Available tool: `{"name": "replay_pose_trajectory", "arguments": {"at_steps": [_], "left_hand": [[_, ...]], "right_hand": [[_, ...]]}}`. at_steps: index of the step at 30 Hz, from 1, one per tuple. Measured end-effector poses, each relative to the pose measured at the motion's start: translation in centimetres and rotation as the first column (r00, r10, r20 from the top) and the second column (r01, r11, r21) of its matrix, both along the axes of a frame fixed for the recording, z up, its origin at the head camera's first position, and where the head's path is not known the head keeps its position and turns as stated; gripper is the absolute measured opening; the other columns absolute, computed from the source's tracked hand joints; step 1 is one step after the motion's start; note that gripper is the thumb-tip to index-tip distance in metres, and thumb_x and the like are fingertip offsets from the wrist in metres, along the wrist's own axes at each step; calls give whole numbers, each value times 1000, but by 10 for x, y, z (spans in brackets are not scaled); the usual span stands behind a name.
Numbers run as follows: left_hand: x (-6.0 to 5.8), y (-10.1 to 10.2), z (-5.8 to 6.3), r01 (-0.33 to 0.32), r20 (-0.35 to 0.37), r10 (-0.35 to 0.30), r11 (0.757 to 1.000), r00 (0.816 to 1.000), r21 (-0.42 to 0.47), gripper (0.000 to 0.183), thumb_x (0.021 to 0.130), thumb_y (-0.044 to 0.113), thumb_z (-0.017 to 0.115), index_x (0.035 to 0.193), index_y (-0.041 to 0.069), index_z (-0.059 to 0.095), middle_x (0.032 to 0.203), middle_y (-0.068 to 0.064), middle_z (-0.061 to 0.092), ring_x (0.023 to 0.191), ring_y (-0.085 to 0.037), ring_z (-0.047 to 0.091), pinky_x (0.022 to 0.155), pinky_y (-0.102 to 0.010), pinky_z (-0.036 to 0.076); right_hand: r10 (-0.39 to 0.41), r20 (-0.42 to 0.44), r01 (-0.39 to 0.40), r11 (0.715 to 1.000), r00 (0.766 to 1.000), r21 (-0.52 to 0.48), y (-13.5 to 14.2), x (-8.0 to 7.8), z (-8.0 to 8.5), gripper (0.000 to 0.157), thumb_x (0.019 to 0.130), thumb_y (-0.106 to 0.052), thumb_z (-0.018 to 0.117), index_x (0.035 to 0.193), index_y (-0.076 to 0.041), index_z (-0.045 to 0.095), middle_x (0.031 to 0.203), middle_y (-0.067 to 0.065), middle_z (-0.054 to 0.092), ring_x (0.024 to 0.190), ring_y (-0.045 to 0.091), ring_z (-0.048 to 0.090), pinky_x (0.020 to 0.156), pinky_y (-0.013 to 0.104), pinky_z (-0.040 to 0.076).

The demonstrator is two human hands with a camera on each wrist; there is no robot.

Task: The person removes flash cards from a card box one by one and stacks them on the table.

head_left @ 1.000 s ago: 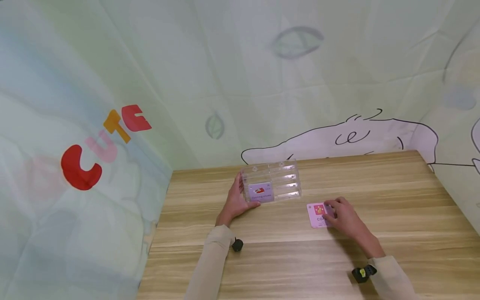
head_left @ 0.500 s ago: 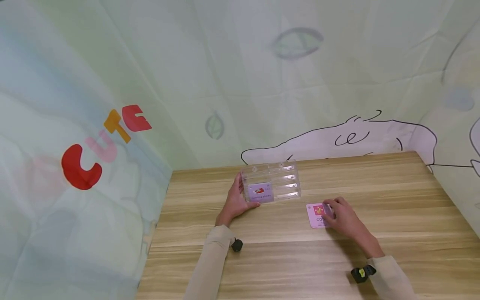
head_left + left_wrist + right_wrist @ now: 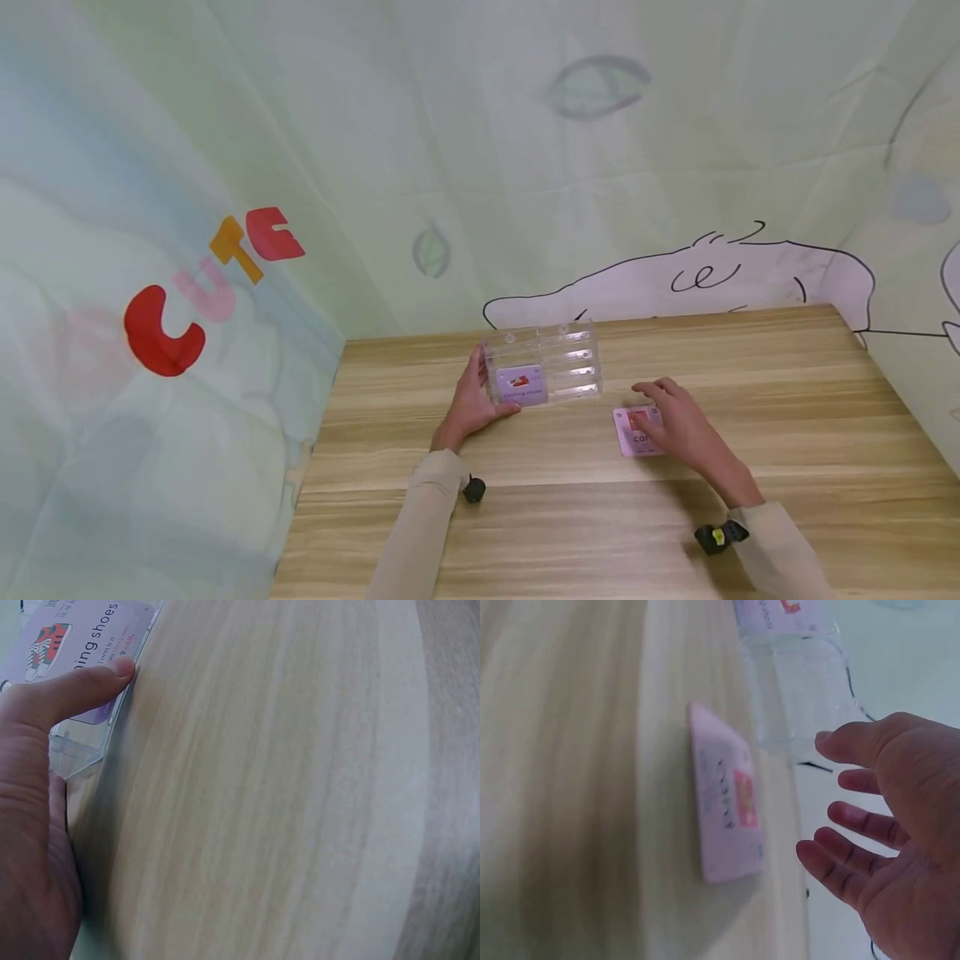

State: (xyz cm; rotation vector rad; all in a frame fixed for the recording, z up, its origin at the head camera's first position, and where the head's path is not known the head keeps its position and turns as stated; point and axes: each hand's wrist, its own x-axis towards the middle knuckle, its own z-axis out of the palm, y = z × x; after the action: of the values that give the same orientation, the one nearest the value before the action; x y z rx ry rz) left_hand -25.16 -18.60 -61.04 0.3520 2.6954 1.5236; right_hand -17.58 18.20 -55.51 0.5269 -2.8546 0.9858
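My left hand [image 3: 472, 402] grips the left side of a clear plastic case [image 3: 572, 360] with several compartments. Its thumb lies over the near edge, as the left wrist view shows up close. A purple "running shoes" card [image 3: 522, 385] sits in the case's lower left compartment. To the right of the case, a pink card [image 3: 628, 440] with a red picture lies on the table. Over this card hovers my right hand [image 3: 686, 429], fingers spread and holding nothing. In the right wrist view there is a gap between the fingers and the pink card [image 3: 724, 802].
The wooden table [image 3: 570, 533] meets a printed cloth backdrop [image 3: 480, 167] along its far and left edges. Both sleeves carry small black wrist cameras; the right one [image 3: 716, 537] hangs close over the table.
My right hand has let go of the pink card, with its fingers spreading and lifting off it. The left hand and the case have stayed in place.
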Motion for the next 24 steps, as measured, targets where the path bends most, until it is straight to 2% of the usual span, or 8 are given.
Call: {"name": "replay_pose_trajectory", "arguments": {"at_steps": [6, 13, 19, 24], "left_hand": [[0, 0, 0, 7, -22, -6, 1000, 1000, 9, 137, 66, 22, 102, 166, 13, 9, 162, -20, 36, 148, -32, 38, 122, -41, 34], [2, 0, 1, 3, -12, -3, 1000, 1000, 8, 136, 66, 23, 102, 166, 13, 10, 162, -19, 36, 148, -31, 38, 122, -41, 34], [3, 0, 5, -3, 17, 3, 1000, 1000, 4, 136, 66, 23, 102, 166, 15, 10, 162, -17, 36, 148, -28, 38, 122, -35, 33], [3, 1, 6, -5, 8, 5, 1000, 1000, 4, 136, 65, 22, 102, 166, 12, 11, 160, -19, 38, 148, -30, 39, 122, -37, 33]], "right_hand": [[74, 16, -73, 996, 997, -43, -17, -12, 5, 41, 96, -16, 76, 131, 1, 65, 121, 20, 63, 102, 36, 65, 83, 50, 61], [175, -33, -177, 979, 984, -101, -43, -26, 5, 37, 96, -10, 75, 130, 1, 67, 116, 17, 66, 95, 31, 65, 75, 41, 60], [215, -59, -222, 959, 975, -175, -65, -33, -1, 35, 94, -7, 77, 126, 2, 68, 111, 17, 68, 90, 26, 64, 72, 36, 60], [234, -33, -235, 942, 972, -239, -82, -38, -7, 36, 94, -8, 76, 127, 2, 67, 108, 17, 69, 89, 22, 65, 72, 33, 60]]}}
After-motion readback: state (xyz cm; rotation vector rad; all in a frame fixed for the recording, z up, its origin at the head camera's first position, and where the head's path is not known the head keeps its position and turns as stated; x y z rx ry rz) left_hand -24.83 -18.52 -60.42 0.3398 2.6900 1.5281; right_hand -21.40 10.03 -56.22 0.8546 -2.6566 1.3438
